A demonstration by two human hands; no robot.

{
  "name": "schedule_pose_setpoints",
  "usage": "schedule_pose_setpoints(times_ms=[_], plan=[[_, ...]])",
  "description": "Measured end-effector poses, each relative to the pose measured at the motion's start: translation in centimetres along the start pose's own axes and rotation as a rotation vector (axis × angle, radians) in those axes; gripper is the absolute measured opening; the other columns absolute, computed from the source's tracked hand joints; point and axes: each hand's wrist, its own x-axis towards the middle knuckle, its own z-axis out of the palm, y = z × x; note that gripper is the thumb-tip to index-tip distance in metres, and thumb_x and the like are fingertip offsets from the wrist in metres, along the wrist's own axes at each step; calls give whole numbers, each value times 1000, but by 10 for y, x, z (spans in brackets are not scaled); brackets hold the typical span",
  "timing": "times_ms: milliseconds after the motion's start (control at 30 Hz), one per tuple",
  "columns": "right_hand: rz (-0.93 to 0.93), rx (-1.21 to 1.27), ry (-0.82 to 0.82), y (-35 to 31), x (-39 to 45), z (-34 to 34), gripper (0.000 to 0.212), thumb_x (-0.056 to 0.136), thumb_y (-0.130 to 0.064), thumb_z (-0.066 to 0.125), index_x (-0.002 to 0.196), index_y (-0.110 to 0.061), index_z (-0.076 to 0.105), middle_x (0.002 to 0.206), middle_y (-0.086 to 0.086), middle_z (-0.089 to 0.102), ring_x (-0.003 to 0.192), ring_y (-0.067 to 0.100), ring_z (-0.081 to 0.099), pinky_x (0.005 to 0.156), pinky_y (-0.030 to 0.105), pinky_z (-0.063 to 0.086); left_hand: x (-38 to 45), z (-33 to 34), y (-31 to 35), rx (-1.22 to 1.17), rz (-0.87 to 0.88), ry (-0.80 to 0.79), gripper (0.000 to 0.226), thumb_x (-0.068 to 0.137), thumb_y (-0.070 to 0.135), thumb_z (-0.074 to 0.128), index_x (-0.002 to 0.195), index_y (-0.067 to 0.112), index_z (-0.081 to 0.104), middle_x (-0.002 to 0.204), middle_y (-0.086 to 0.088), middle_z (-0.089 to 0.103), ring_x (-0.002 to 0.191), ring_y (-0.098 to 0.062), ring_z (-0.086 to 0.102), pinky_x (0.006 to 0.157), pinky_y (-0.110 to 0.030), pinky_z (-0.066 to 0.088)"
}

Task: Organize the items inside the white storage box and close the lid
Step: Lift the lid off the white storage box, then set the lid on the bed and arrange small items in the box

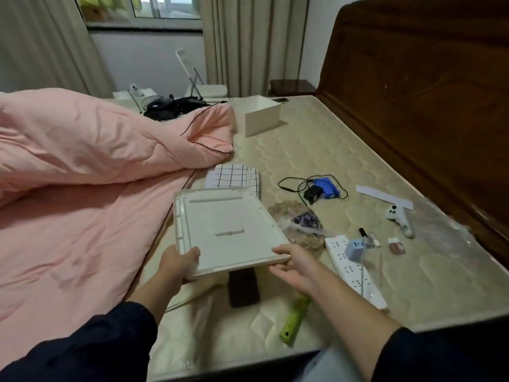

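The white lid (225, 227) is held underside up above the mattress, tilted, in the middle of the view. My left hand (179, 261) grips its near left corner, thumb on top. My right hand (292, 264) holds its near right corner, thumb on the rim and fingers underneath. Beneath the lid's near edge a dark flat item (243, 288) shows, and what else lies under it is hidden. A white open box (261, 117) stands far back on the mattress.
A pink quilt (82, 175) covers the left. On the mattress lie a checked cloth (234, 176), a blue item with black adapter and cable (321, 188), a plastic bag (300, 224), a white power strip (352, 268), a white controller (399, 217), small bottles (396, 248) and a green tool (293, 321). The wooden headboard (427, 92) stands right.
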Motion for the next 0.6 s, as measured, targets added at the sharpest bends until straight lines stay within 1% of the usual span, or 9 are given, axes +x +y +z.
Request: schedule_pose_setpoints(times_ms=[33,100,200,267,333,400,467,533,600], plan=[[11,26,-4,5,2,2,21,92,8,65,108,-3,57,143,24,42,136,27,45,116,50,43,3,-1,-4,-3,-10,9,38,91,15,71,122,-5,63,91,-19,66,70,-31,61,59,-37,53],[30,71,-27,13,6,6,36,93,6,64,128,-1,57,156,29,35,149,36,38,119,49,40,6,-1,-5,3,-26,30,36,95,11,67,127,-4,60,99,-22,66,79,-34,63,69,-42,53],[61,55,-53,17,5,11,61,95,2,65,151,-2,40,167,26,17,149,41,35,120,49,37,10,3,4,86,-90,86,48,98,14,63,140,-3,51,134,-30,62,110,-46,66,85,-52,59],[69,8,-64,15,4,8,60,94,0,67,147,-2,41,161,31,22,141,44,44,118,49,39,6,8,14,199,-154,82,65,98,24,63,151,-5,40,149,-32,49,129,-51,54,104,-60,52],[62,-32,-61,9,3,1,54,92,-2,69,141,-2,46,151,29,34,135,44,51,115,49,44,-4,18,29,256,-143,73,74,99,31,61,158,-1,31,156,-29,39,138,-50,44,113,-60,43],[27,-75,-67,-4,0,-10,43,92,-6,69,130,-6,50,127,22,48,139,43,50,109,48,48,-15,34,47,244,-49,51,73,101,33,58,161,4,28,160,-25,35,140,-47,42,115,-55,42],[-29,-96,-89,-24,-7,-24,22,95,-9,67,113,-1,57,103,15,55,146,46,42,113,48,46,-27,55,69,198,59,-12,67,102,32,57,160,10,32,158,-22,41,137,-45,48,108,-52,47],[-126,-79,-72,-50,-18,-45,11,99,-9,63,108,-3,61,120,18,63,143,49,44,116,52,44,-42,80,93,133,151,-89,55,102,30,57,153,12,43,147,-22,51,128,-42,56,96,-47,54],[-255,-34,-11,-78,-32,-72,13,102,-9,60,114,-5,61,137,20,60,124,43,64,106,51,52,-59,110,115,74,239,-179,41,102,27,59,140,12,55,135,-18,61,122,-37,61,95,-44,55]])
